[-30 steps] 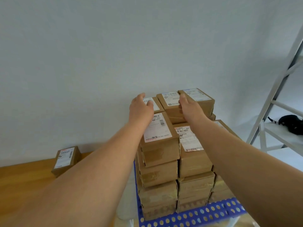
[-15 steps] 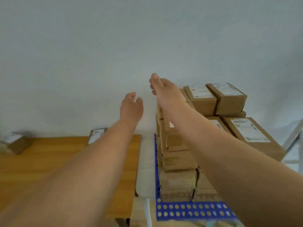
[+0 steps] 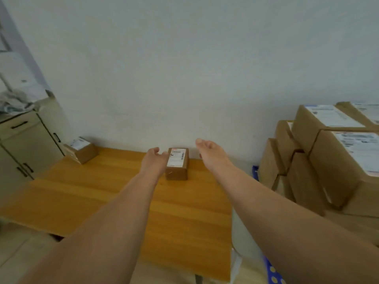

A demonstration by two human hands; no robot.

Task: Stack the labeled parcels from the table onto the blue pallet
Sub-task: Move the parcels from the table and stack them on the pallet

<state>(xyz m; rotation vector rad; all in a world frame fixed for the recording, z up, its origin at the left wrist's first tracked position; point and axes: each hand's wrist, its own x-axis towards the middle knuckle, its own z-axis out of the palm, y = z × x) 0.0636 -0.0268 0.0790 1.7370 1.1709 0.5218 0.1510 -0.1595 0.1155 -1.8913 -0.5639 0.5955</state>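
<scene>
— What's at the far left?

— A beige cabinet with dark handles, a heap of something blurred on top. Just right of it, at the back left corner of the wooden table, sits a labeled parcel, turned at an angle, near the wall.

— And the hands?

— Both arms reach out over the table. The left hand is beside the left face of a second labeled parcel, fingers loosely spread, thumb up; the fingertips look to be at the box edge, though contact cannot be told for sure. Nothing is gripped.

— That parcel, where exactly?

— Standing on the table near the back edge, close to the wall, white shipping label on top, long side running away from the person.

— Right hand?

— The right hand is just to the right of that parcel, apart from it, fingers straight and together, holding nothing.

— Far right?

— The stacked parcels, brown cartons with white labels on top, several layers high. Bits of the blue pallet with pale round spots show at the bottom, beneath the right forearm, and a blue sliver at the stack's left foot.
</scene>
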